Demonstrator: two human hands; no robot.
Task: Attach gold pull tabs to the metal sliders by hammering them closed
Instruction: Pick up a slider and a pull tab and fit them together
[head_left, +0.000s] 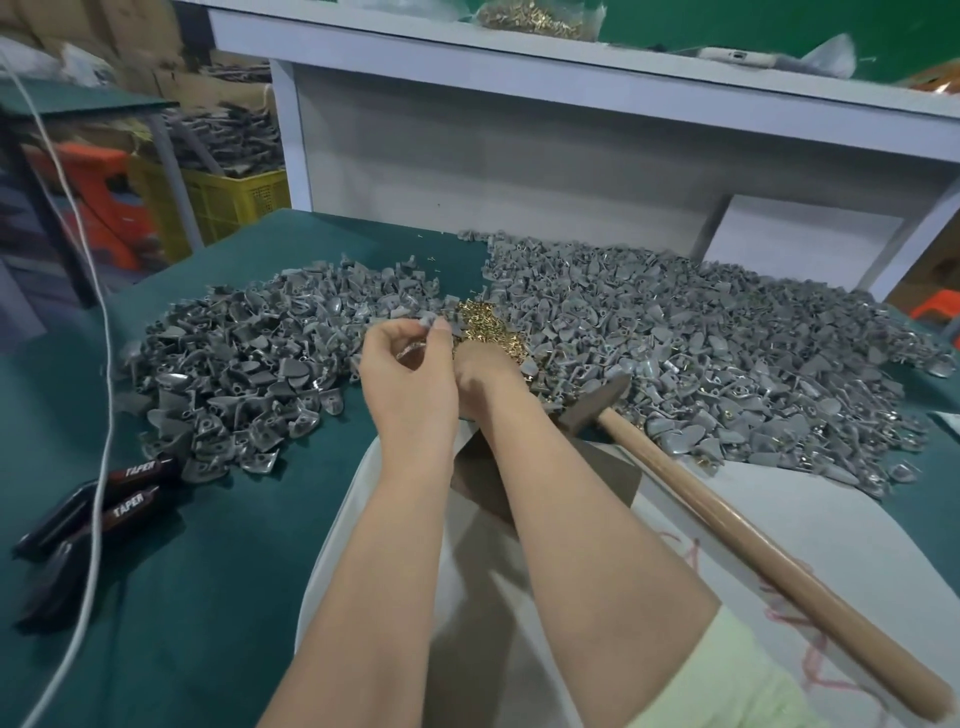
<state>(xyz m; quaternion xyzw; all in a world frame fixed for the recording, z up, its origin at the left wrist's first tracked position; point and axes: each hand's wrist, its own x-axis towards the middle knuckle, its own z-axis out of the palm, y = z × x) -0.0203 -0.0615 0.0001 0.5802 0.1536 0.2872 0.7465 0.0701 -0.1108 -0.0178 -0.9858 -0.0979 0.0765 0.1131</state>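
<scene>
Two heaps of grey metal sliders cover the green table, one on the left (249, 374) and a larger one on the right (727, 353). Between them lies a small pile of gold pull tabs (485, 325). My left hand (410, 374) pinches a grey slider (428, 321) between thumb and fingers just left of the gold pile. My right hand (485, 382) sits beside it with its fingers down among the gold tabs; I cannot make out what they hold. A hammer (727, 499) with a wooden handle lies to the right, its head against the right heap.
A pale cloth (779, 519) and a brown pad (613, 478) lie under my forearms. Black "TAPER" packets (104, 514) and a white cable (98, 415) sit at the left. A white shelf (571, 78) stands behind the table, with a yellow crate (228, 202) at the far left.
</scene>
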